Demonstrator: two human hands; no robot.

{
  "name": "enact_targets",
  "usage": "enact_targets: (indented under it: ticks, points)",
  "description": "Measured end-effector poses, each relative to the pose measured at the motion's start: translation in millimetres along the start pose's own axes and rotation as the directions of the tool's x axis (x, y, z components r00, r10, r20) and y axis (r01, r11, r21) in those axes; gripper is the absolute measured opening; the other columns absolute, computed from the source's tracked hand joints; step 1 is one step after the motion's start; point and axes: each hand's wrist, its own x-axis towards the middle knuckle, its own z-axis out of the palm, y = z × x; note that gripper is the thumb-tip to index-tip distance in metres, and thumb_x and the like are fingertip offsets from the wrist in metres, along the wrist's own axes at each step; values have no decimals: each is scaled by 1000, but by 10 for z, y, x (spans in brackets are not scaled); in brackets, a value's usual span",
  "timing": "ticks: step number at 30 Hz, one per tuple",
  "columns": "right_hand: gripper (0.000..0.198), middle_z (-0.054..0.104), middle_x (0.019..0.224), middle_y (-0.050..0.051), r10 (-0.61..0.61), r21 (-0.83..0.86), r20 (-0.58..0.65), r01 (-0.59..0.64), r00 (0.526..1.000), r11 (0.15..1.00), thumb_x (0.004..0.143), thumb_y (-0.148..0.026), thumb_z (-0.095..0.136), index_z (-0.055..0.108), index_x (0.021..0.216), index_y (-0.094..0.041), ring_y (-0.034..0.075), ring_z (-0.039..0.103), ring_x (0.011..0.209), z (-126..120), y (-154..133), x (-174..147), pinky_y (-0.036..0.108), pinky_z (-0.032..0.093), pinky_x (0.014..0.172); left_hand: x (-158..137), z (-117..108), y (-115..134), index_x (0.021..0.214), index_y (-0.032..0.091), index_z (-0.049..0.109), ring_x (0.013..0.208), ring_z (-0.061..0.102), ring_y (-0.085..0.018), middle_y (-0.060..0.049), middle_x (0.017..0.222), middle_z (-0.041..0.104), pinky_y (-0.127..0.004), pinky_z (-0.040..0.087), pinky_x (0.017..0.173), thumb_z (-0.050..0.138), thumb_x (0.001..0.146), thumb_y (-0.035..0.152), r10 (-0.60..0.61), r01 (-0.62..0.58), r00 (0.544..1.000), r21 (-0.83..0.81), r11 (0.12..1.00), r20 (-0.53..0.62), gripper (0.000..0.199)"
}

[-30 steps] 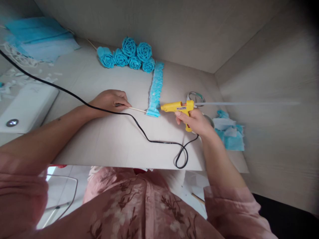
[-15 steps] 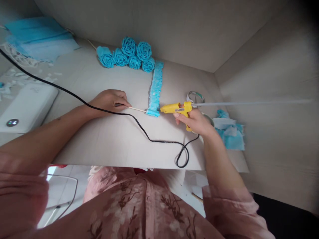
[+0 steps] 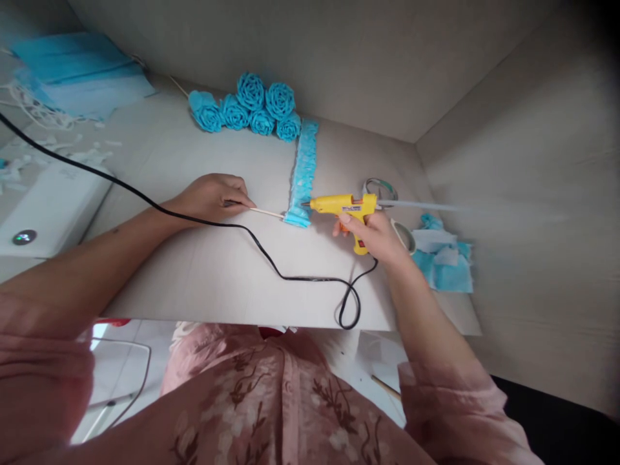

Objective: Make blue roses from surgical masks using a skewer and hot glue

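Observation:
My left hand rests on the table, closed around a thin wooden stick. The stick's far end meets the near, folded end of a ruffled blue strip that lies stretched away from me. In my right hand is a yellow hot glue gun, held by its handle. A long translucent glue stick sticks out of its back. The gun's nozzle points left, at the strip just above the folded end; whether it touches cannot be made out.
Several blue rosettes sit at the back. Blue sheets lie back left, above a white power bank. The gun's black cord crosses my left forearm. Right are a tape roll, scissors and blue scraps.
The glue gun has shifted slightly left and up, its nozzle now over the strip. The cord has moved with it. My left hand and the stick stay in place.

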Motion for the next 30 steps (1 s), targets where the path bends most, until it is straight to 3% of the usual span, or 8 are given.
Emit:
enact_targets:
  ticks: [13, 30]
  points:
    - [67, 55, 64, 2, -29, -89, -13, 28, 999, 996, 89, -80, 56, 68, 66, -19, 14, 47, 60, 107, -79, 13, 29, 36, 58, 8, 3, -7, 95, 22, 83, 84, 68, -17, -7, 99, 78, -24, 50, 79, 53, 96, 34, 16, -16, 1000, 17, 1000, -5, 32]
    - [67, 53, 59, 1, -25, -108, 2, 25, 1000, 994, 89, -81, 55, 66, 64, -20, 13, 45, 55, 85, -96, 10, 29, 34, 53, 9, 8, -13, 96, 22, 83, 84, 68, -17, -8, 99, 78, -24, 50, 78, 54, 97, 36, 15, -15, 1000, 4, 1000, -8, 32]
